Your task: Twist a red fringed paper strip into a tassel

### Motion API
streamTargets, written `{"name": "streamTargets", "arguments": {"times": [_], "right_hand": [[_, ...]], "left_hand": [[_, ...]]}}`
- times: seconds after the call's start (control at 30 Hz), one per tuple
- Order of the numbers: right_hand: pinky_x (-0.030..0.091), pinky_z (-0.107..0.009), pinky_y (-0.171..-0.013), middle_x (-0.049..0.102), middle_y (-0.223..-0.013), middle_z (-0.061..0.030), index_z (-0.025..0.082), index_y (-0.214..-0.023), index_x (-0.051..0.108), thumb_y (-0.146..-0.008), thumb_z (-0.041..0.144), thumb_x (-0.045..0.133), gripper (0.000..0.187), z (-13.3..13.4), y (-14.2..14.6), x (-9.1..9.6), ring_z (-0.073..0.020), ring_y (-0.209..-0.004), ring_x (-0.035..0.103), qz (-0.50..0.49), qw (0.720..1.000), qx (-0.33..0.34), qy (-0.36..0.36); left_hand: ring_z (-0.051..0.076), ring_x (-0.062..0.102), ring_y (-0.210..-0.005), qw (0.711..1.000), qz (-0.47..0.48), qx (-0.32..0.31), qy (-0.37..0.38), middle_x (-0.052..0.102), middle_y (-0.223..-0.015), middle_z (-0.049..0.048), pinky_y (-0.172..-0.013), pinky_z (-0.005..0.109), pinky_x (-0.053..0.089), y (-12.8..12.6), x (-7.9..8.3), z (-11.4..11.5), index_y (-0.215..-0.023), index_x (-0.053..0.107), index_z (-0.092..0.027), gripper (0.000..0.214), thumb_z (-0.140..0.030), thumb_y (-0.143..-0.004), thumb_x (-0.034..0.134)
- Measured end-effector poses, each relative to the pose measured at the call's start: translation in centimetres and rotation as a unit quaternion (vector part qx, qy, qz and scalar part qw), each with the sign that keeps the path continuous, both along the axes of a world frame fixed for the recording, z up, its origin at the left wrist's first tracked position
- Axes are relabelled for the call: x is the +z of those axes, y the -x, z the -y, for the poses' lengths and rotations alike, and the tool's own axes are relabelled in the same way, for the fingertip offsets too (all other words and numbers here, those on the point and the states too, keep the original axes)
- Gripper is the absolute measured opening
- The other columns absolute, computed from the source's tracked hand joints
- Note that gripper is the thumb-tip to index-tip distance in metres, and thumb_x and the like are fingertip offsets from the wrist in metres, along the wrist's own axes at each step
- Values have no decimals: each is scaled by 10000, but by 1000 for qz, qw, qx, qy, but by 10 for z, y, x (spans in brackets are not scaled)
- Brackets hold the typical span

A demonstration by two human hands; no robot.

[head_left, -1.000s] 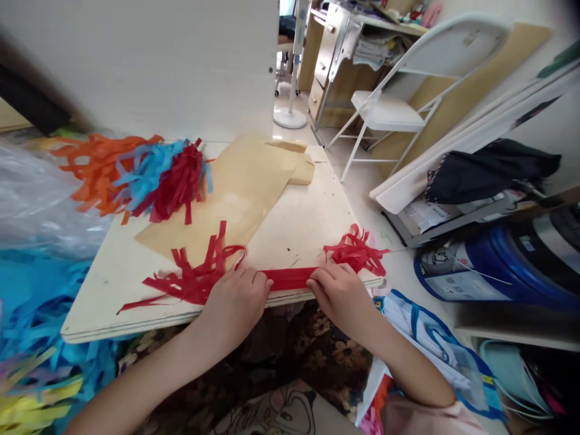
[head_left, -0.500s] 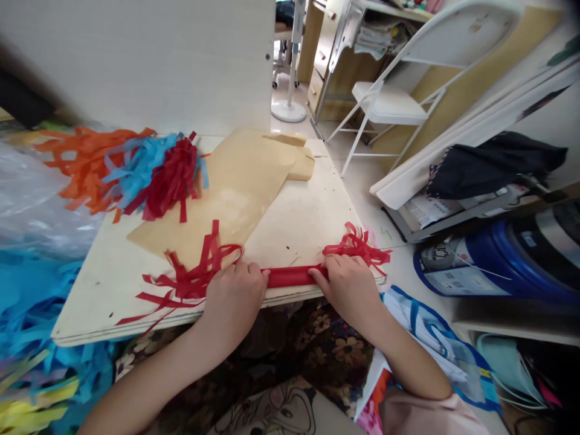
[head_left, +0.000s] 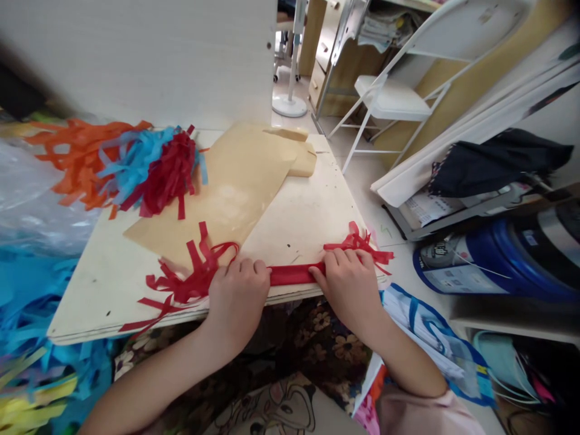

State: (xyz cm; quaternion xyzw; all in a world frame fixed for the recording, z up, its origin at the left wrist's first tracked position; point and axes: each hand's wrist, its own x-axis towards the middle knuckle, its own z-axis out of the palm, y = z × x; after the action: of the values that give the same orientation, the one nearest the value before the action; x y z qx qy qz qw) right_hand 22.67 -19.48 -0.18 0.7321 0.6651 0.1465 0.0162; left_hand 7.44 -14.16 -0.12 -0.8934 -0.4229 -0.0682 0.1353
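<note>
A red tissue-paper tassel (head_left: 292,275) lies along the front edge of the pale board (head_left: 312,205), its middle flat and band-like, with cut strips fanning out at both ends. My left hand (head_left: 239,302) is closed over the band near the left fringe, knuckles up. Toward the right fringe, my right hand (head_left: 348,281) grips the same band, thumb pointing inward. A short stretch of red paper shows between the two hands. Beyond them rests a sheet of brown paper (head_left: 235,175), folded at its far end.
Orange (head_left: 86,157), light blue (head_left: 140,160) and dark red (head_left: 170,175) tassels lie at the board's back left. Blue fringed paper (head_left: 27,302) and clear plastic (head_left: 40,193) are at the left. A blue bucket (head_left: 489,260) and a white folding chair (head_left: 394,99) stand at the right.
Both hands keep their hold on the red tassel, nearly in place. The left fringe has shifted slightly, and the whole view has moved a little.
</note>
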Motion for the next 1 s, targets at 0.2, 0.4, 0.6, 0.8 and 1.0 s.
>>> {"name": "streamTargets", "arguments": {"times": [0.2,0.4,0.6,0.8,1.0], "right_hand": [[233,-358,-741,530,-705,-49,150,-772,558,-751,125,402,159,2,24,-1,-199,-732,430,60,994,72,-57],[252,-353,-732,545,-786,-75,106,-1045,509,-766,102,355,319,14,38,-12,-199,-753,433,42,994,90,-41],[267,-369,-745,552,-827,-105,136,-1200,383,-768,130,350,433,19,59,-20,-216,-795,449,50,997,39,-33],[251,-364,-753,550,-870,-115,147,-1211,369,-766,134,367,445,18,60,-32,-217,-840,440,74,995,38,-63],[205,-379,-819,518,-1061,-79,177,-1161,434,-766,143,386,400,22,40,-35,-229,-988,367,53,989,79,-117]], "left_hand": [[192,518,-691,987,42,-127,-88,585,-713,47,-692,387,400,-4,-2,3,-734,583,-156,219,-87,-741,375],[193,515,-822,982,70,-153,-88,627,-850,34,-930,516,209,11,-21,12,-873,599,-166,266,-91,-752,374],[245,432,-1047,985,93,-144,-1,531,-1100,131,-926,594,-73,19,-25,27,-1039,528,-93,360,-210,-761,332],[262,307,-1165,992,62,-109,27,409,-1202,201,-899,602,-96,23,-31,31,-1149,430,-95,443,-259,-750,328],[257,273,-1186,994,45,-95,37,384,-1225,193,-897,596,-107,24,-33,32,-1161,418,-129,456,-296,-740,363]]}}
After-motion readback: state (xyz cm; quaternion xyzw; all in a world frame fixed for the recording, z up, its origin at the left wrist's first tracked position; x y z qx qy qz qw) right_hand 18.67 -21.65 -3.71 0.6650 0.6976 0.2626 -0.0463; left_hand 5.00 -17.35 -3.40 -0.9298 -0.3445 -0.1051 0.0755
